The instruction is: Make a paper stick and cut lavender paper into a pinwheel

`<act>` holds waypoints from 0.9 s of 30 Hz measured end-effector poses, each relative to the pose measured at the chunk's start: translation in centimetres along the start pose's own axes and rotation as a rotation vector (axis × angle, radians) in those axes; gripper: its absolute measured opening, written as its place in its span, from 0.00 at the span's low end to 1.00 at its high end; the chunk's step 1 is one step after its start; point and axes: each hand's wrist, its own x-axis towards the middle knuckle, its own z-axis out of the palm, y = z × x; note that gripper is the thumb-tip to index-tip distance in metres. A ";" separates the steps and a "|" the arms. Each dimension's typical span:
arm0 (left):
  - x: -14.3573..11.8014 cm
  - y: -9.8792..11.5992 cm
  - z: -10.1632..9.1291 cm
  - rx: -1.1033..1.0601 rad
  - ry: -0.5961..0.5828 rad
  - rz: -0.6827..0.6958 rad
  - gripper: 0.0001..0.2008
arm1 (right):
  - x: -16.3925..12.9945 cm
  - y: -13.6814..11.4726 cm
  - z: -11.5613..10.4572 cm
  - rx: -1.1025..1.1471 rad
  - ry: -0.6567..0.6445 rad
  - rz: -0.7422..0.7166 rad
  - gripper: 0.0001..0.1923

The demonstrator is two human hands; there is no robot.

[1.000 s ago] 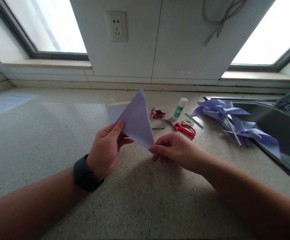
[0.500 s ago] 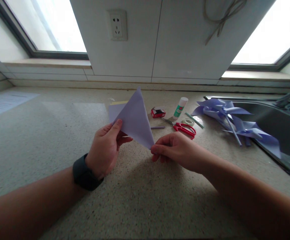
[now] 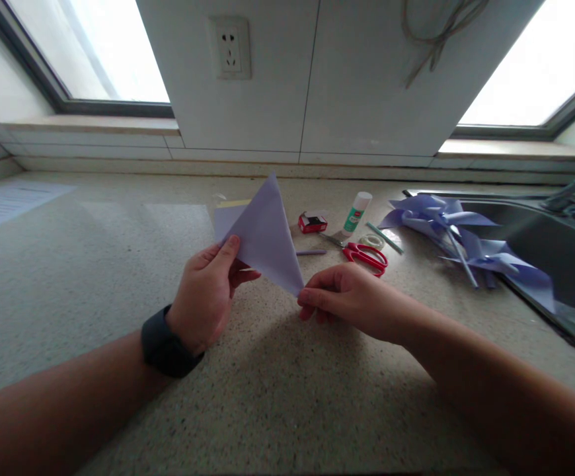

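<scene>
Paper (image 3: 269,239) could skew or crease if the right hand (image 3: 338,296), pinching its near corner, tugs harder than the left hand (image 3: 207,291), pinching the left corner. Sits between both sets of fingers, peak pointing away from them. Pale purple, triangular, smooth, straight-edged; can't count layers.

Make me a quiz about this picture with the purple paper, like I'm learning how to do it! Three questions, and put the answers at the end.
1. True or false: the left hand and the right hand both hold the purple paper triangle.
2. What colour are the handles of the scissors? A) green B) red C) white
3. Fill the gap: the dark wristband is on the person's ____ wrist.

Key: 1. True; 2. B; 3. left
</scene>
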 end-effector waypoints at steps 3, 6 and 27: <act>0.0 0.0 0.0 0.002 -0.016 0.006 0.12 | 0.0 -0.1 0.0 0.007 0.027 0.009 0.11; 0.0 0.0 0.0 0.002 -0.018 0.007 0.11 | 0.0 0.0 0.0 0.039 0.064 0.042 0.12; 0.0 0.0 -0.2 -0.032 -0.076 -0.005 0.10 | -0.1 -0.1 -1.3 0.124 0.049 0.074 0.12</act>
